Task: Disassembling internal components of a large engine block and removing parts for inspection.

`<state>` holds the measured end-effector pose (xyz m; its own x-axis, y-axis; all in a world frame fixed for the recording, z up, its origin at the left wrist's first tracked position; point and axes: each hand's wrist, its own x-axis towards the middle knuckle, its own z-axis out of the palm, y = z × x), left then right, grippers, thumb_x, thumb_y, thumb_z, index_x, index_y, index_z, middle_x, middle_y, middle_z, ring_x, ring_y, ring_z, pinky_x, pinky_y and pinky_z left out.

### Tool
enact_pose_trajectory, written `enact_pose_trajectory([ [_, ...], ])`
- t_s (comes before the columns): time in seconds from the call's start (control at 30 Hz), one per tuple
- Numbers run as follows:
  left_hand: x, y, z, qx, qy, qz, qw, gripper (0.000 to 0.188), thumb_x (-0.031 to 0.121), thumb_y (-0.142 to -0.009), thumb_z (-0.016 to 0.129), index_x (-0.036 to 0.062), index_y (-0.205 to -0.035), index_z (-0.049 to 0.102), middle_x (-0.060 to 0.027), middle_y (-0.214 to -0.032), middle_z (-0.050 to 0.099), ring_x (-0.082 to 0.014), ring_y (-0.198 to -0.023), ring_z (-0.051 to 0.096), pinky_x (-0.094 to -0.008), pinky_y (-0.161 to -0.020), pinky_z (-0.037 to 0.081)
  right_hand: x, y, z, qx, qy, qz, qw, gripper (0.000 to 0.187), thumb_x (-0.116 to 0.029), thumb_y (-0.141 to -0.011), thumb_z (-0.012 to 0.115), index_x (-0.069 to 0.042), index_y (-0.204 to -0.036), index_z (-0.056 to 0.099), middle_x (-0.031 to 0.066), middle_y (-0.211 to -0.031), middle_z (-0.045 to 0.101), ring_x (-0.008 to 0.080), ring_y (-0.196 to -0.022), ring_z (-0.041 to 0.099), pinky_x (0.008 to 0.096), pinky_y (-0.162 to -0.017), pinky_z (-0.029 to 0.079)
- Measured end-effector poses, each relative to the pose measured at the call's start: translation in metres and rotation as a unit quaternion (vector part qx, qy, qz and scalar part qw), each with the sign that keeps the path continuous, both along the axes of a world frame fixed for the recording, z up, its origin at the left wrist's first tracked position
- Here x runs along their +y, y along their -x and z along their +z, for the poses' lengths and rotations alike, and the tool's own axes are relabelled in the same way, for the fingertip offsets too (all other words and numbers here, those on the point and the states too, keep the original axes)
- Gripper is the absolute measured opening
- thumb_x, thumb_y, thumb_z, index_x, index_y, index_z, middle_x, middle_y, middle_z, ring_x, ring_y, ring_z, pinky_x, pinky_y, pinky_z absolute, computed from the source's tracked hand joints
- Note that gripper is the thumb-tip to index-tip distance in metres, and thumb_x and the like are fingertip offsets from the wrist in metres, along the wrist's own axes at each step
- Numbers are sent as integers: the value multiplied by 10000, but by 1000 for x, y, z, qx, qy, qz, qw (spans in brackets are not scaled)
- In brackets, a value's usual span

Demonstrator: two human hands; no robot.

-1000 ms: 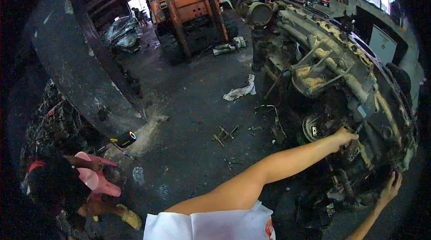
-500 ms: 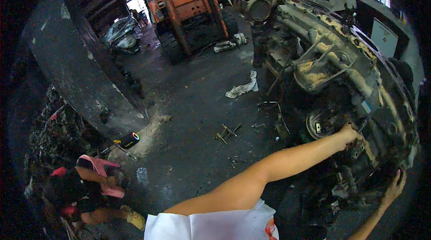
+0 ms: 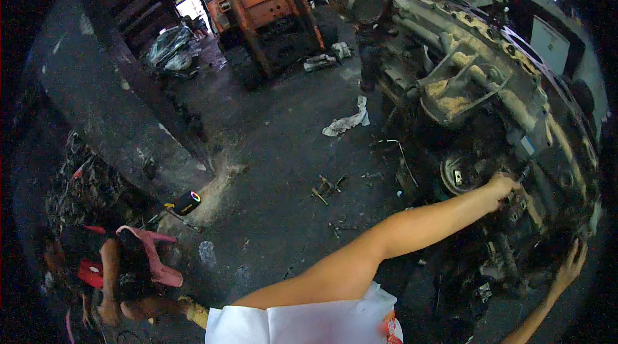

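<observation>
My left hand (image 3: 503,189) reaches across to the side of a large, dirty engine block (image 3: 479,80) at the right. Its fingers are curled closed against the metal. A short dark rod-like piece (image 3: 525,170) shows just beyond the fingers; whether the hand grips it is hidden. Beside the wrist lies a round metal part (image 3: 456,175) with a small pale piece in it. Farther right and nearer to me, my right hand (image 3: 570,267) lies against the engine's lower edge, fingers stretched out, holding nothing visible.
At lower left, a person (image 3: 112,279) sits low by a pink plastic chair (image 3: 154,257). A black speaker with a lit ring (image 3: 188,202) stands near the pillar (image 3: 129,106). Metal tools (image 3: 328,187) and a white rag (image 3: 347,119) lie on the floor; an orange forklift (image 3: 264,9) stands behind.
Both my hands stay nearly in place on the engine. The view has shifted slightly. At lower left, the other person's arm has swung down and the pink chair shows more.
</observation>
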<state>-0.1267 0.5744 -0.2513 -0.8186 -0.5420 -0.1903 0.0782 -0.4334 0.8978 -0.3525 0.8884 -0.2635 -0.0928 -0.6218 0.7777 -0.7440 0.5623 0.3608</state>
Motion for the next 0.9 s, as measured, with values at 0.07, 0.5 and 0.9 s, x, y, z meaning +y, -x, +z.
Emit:
enact_pose_trajectory([
  [0.07, -6, 2, -5, 38, -149, -41, 987, 352, 108, -779, 597, 32, -1106, 495, -133, -991, 581, -263, -898, 561, -421, -767, 461, 5, 6, -4, -9, -21, -32, 999, 449, -31, -870, 434, -113, -1310, 399, 141, -1307, 410, 312, -1197, 403, 398, -1007, 317],
  [0.5, -9, -6, 8, 33, -209, -39, 976, 212, 178, -866, 436, 41, -860, 599, -100, -795, 618, -233, -696, 588, -421, -652, 481, -17, -34, 23, -176, 99, 29, 979, 304, -68, -885, 461, -18, -1181, 503, 155, -1224, 483, 281, -1122, 463, 346, -960, 349],
  [0.9, -9, -11, 20, -8, -143, -99, 985, 139, 147, -877, 497, 23, -920, 542, -91, -783, 588, -195, -653, 583, -329, -596, 528, -51, -110, 67, -291, 245, 47, 924, 217, -139, -863, 542, 38, -985, 571, 134, -1037, 577, 241, -993, 533, 305, -884, 377],
])
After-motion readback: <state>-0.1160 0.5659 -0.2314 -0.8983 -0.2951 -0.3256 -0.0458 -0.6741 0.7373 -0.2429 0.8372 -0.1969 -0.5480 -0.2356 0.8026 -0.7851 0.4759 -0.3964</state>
